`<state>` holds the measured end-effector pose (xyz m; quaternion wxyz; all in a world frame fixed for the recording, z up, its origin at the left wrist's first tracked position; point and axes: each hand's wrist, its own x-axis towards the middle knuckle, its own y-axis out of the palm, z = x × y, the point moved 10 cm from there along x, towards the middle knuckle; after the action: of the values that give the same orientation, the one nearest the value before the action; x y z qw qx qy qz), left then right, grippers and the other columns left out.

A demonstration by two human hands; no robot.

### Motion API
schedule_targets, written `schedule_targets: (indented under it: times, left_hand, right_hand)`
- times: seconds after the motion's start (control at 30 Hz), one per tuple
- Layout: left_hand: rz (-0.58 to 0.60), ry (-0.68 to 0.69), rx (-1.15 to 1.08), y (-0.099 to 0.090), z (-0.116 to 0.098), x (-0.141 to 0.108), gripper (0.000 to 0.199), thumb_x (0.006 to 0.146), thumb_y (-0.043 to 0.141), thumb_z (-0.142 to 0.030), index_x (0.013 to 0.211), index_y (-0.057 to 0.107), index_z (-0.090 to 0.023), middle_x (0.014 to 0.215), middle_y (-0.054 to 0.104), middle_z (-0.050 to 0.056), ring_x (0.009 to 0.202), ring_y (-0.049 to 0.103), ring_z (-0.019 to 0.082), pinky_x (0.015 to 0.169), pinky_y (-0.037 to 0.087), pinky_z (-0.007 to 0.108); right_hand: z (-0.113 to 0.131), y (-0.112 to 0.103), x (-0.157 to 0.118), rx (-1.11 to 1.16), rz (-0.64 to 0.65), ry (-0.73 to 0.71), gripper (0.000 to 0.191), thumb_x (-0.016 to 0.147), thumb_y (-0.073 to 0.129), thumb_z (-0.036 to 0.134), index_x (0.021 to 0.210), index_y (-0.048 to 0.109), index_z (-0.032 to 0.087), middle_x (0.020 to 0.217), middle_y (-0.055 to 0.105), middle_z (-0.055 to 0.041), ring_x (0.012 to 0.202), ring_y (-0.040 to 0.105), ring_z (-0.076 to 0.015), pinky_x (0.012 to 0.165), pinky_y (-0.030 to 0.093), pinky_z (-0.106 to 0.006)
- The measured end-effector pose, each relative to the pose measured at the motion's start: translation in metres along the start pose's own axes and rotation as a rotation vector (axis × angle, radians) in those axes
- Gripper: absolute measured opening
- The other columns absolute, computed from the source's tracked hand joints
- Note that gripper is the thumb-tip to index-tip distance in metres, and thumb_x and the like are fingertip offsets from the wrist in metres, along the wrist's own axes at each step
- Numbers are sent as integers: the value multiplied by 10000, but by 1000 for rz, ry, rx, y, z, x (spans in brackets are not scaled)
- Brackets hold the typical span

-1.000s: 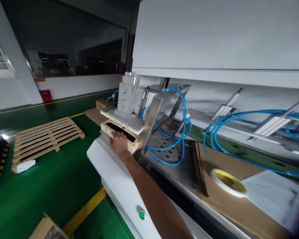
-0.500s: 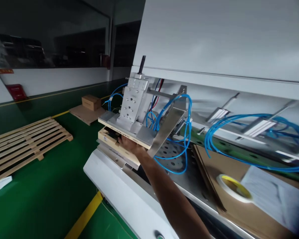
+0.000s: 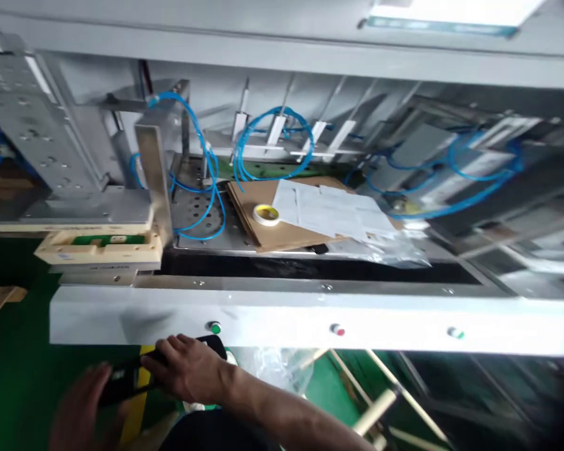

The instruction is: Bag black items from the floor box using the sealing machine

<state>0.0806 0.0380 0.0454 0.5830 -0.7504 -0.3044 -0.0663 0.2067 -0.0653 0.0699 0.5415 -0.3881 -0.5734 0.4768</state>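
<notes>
A long black object (image 3: 122, 383) hangs low in front of the machine's white front edge. My right hand (image 3: 190, 369) is wrapped over its right part. At its left end is my left hand (image 3: 82, 401), blurred, its fingers near or on the black object; contact there is unclear. Up at the left, a cream fixture (image 3: 98, 252) with a green board (image 3: 108, 240) in it sits under a metal plate and slide unit (image 3: 32, 134). Neither hand touches the fixture.
Cardboard (image 3: 244, 213) on the machine bed carries a tape roll (image 3: 266, 215) and white papers (image 3: 329, 210). Blue hoses (image 3: 223, 213) loop beside metal cylinders. Green and red buttons (image 3: 338, 329) line the front edge. A clear plastic bag (image 3: 277, 369) lies below.
The view has swung right and down. My right hand has come out of the fixture and now holds the black object below the front edge. My left hand has come into view.
</notes>
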Motion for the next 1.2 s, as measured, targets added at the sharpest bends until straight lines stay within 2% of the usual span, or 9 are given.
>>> schedule_targets:
  times: [0.13,0.2,0.3,0.37,0.43,0.53,0.8,1.07,1.2]
  left_hand:
    - [91,431,-44,53,-87,29,721,1041,507,-543,1683,311,-278,1270,756,145,1068,761,333,846,647,425]
    - [97,530,-32,66,-123,44,619,1077,482,-526,1609,420,-215,1223,757,151,1029,759,299,847,618,374]
    - [88,550,-25,76,-166,79,525,1097,473,-504,1500,508,-170,1154,747,149,967,741,279,838,579,372]
    - [58,509,-28,79,-186,107,515,1084,514,-506,1468,521,-162,1112,737,142,956,723,287,845,563,389]
    - [32,472,-43,84,-203,134,525,1070,542,-523,1449,524,-161,1105,727,141,993,709,306,878,552,409]
    - [75,515,-89,103,-232,161,517,1078,512,-543,1428,528,-162,1144,716,148,1055,692,318,923,540,423]
    - [279,624,-115,160,-276,169,489,1094,476,-524,1406,538,-153,1132,703,130,1008,673,302,893,538,437]
    - [309,626,-159,180,-274,167,470,1044,597,-504,1387,561,-185,1150,705,124,1023,673,311,866,554,436]
    - [283,588,-184,177,-272,170,501,1026,638,-458,1445,540,-202,1257,694,136,1088,673,315,924,557,448]
  right_hand:
    - [-12,-28,-67,4,8,114,535,1038,573,469,1487,558,178,1163,695,-140,872,637,-247,779,541,-404]
    - [-23,-49,-99,-20,-35,190,506,1039,593,420,1487,567,186,1239,697,-160,1018,655,-258,912,541,-426]
    - [-45,-83,-159,-33,-247,398,420,1035,616,368,1419,622,199,1285,708,-144,1241,630,-260,1060,505,-438]
    - [-63,-100,-211,-74,-435,617,302,1016,658,311,1302,681,218,1139,747,-101,1159,669,-237,1000,528,-408]
    - [-80,-101,-258,-148,-522,812,204,1011,665,233,1209,713,222,1006,757,-74,1026,694,-218,916,539,-381]
    - [-103,-82,-299,-222,-468,923,195,1047,598,207,1192,728,198,1069,777,-101,1064,691,-244,920,536,-398]
    - [-121,-45,-332,-181,-474,910,248,1061,569,204,1234,746,224,1192,777,-95,1175,656,-239,968,524,-394]
    - [-118,-39,-336,-205,-514,849,311,1053,579,173,1331,704,237,1176,779,-86,1176,654,-246,990,493,-409]
    - [-119,-46,-332,-202,-493,829,288,1025,617,140,1286,713,216,1171,779,-95,1167,653,-253,995,482,-417]
